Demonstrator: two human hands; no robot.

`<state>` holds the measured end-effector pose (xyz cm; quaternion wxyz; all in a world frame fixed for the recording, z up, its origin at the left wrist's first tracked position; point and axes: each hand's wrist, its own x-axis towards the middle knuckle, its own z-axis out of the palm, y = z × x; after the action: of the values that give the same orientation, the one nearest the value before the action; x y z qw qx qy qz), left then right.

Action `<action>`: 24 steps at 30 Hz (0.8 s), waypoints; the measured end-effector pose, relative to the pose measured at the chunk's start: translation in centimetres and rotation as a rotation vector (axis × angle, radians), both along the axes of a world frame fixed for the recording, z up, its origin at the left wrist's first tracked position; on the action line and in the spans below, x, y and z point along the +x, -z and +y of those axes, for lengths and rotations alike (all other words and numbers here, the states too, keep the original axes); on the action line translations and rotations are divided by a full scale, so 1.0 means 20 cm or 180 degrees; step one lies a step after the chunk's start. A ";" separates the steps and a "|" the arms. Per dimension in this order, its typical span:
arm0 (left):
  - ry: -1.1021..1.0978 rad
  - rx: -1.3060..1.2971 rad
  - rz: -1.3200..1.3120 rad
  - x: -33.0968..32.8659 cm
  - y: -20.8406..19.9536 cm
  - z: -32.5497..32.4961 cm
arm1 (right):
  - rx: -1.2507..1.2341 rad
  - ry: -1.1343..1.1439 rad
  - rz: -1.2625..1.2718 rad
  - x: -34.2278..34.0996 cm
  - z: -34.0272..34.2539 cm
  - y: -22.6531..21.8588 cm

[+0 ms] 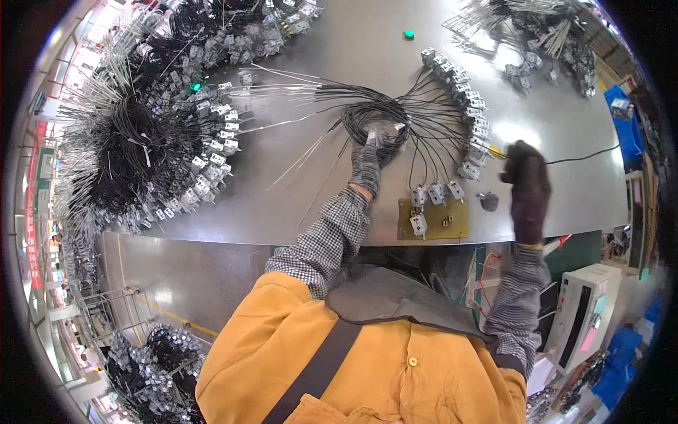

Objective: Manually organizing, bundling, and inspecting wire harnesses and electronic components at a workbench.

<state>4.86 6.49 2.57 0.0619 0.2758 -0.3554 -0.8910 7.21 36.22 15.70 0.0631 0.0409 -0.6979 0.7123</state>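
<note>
My left hand (366,157), in a grey knit glove, is closed on the near side of a coiled bundle of black cables (351,120). White connectors (462,87) on the bundle's ends fan out in an arc to the right, and bare pale leads spread left. My right hand (527,173), in a dark glove, is blurred and raised right of the arc; its fingers cannot be made out. Just left of it, by the connectors, shows a small yellow piece (497,151). Several connectors hang down towards a yellowish fixture board (458,218), where one white connector (418,225) sits.
Heaps of cable bundles (134,134) cover the table's left side; another pile (551,42) lies far right. A black cord (586,155) runs to the right edge, near blue bins (621,116). A small grey object (488,201) lies beside the board. A white cabinet (583,311) stands below.
</note>
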 end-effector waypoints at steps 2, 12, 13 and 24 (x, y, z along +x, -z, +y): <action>-0.0020 -0.0097 -0.0119 -0.01 0.02 0.00 | -0.0045 -0.0017 0.0169 -0.02 -0.16 0.13; 0.3103 -0.2315 0.0099 0.19 -0.07 -0.02 | 0.0040 -0.0285 0.0480 -0.27 -0.55 0.37; 0.2950 -0.3570 0.0365 0.23 -0.09 -0.01 | -0.1322 -0.0437 0.0059 -0.31 -0.57 0.41; 0.1526 -0.6918 0.0500 -0.24 -0.18 -0.01 | -0.2095 -0.0181 -0.0982 -0.31 -0.85 0.36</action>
<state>0.14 6.35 6.16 0.1190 -0.0579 -0.9851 -0.1101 0.94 19.28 8.43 -0.0530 -0.0701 -0.4311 0.8980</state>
